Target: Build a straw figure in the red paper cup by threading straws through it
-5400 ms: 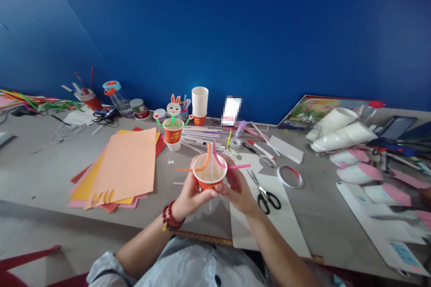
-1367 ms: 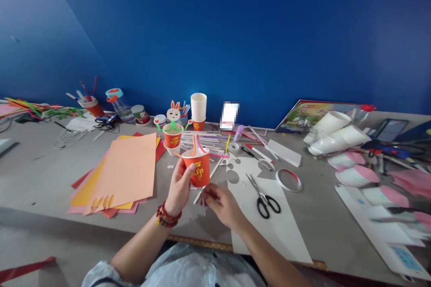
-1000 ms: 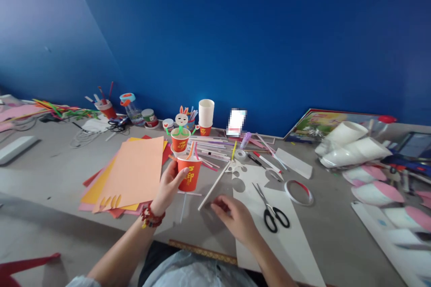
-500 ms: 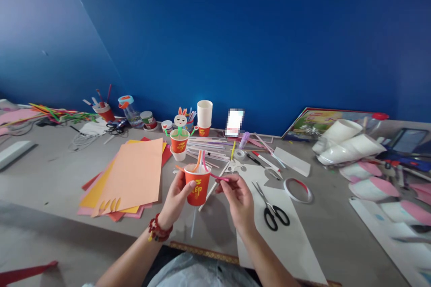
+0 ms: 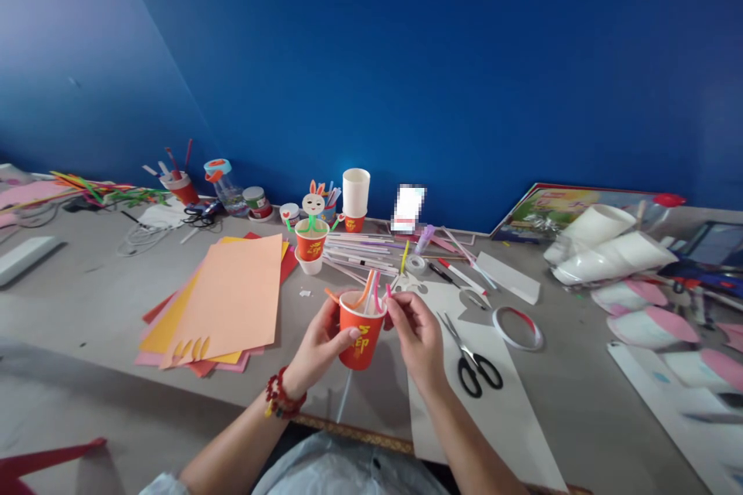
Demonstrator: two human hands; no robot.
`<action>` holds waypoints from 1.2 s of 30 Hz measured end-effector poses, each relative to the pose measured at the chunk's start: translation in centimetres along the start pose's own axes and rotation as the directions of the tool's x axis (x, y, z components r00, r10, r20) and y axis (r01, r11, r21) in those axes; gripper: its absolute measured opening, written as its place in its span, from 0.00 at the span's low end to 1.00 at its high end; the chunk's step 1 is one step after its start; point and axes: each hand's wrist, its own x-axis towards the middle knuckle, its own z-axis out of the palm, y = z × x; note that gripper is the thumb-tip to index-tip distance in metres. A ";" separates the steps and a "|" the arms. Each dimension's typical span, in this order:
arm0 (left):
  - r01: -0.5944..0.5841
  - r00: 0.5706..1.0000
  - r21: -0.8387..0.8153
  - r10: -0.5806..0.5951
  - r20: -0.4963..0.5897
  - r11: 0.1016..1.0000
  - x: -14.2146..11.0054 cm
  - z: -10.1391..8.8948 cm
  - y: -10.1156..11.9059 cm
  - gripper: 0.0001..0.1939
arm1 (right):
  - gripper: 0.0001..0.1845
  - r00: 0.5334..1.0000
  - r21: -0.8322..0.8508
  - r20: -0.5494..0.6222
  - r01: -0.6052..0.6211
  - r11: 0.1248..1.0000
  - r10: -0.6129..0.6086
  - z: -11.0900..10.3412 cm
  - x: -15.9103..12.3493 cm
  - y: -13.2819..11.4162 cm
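In the head view, my left hand [image 5: 322, 344] is wrapped round a red paper cup [image 5: 361, 348] with yellow characters, held above the table. An orange straw [image 5: 332, 295] and a pink straw [image 5: 388, 292] bend out over its rim on opposite sides. Beneath the cup a thin pale straw [image 5: 344, 396] points down. My right hand [image 5: 416, 336] is pinched on the pink straw at the cup's right rim; its fingertips are partly hidden. Farther back, a similar cup [image 5: 311, 246] carries a paper rabbit head [image 5: 313, 204] and green arms.
Coloured paper sheets [image 5: 232, 286] lie at left. Black-handled scissors [image 5: 471, 360] rest on white paper [image 5: 481, 433] at right, beside a tape roll [image 5: 518, 327]. Loose straws [image 5: 363, 247] and stacked white cups [image 5: 356, 189] are behind. Bagged cups [image 5: 615, 259] lie far right.
Both hands and the cup appear farther right and slightly lower. The pink straw, earlier stretched out to the right, now bends upward at the rim, with my right hand closer to the cup.
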 end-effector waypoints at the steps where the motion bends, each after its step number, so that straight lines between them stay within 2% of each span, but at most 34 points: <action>1: 0.002 1.000 0.004 -0.002 0.005 1.000 0.1 0.0 0.0 0.26 | 0.14 1.000 -0.005 0.010 -0.005 1.000 0.005 -0.1 0.1 0.0; 7: -0.014 0.999 0.018 0.014 -0.032 1.000 0.3 -0.3 -0.2 0.27 | 0.16 0.998 0.092 0.032 -0.065 0.994 0.062 -0.3 -0.1 0.0; 15: 0.023 0.995 0.032 -0.026 0.096 0.999 0.3 0.1 0.3 0.31 | 0.15 0.990 0.090 0.088 -0.118 0.989 0.110 -1.2 -0.1 -0.2; 19: -0.007 0.998 0.035 0.005 0.055 0.999 0.2 0.3 0.3 0.29 | 0.13 0.989 0.185 0.073 -0.139 0.973 0.127 -1.1 -0.3 -0.4; 23: -0.040 0.998 0.024 0.039 0.050 0.999 0.1 0.3 0.3 0.30 | 0.14 0.975 0.289 0.106 -0.220 0.932 0.198 -1.3 -0.3 -0.6; 29: 0.025 0.990 0.071 -0.034 0.135 0.997 0.4 -0.1 0.8 0.32 | 0.15 0.935 0.199 0.233 -0.316 0.928 0.268 -2.2 0.4 -0.8; 36: -0.063 0.994 0.085 0.055 0.099 0.994 0.6 0.2 0.9 0.32 | 0.15 0.960 0.280 0.157 -0.270 0.921 0.233 -1.7 0.2 -0.8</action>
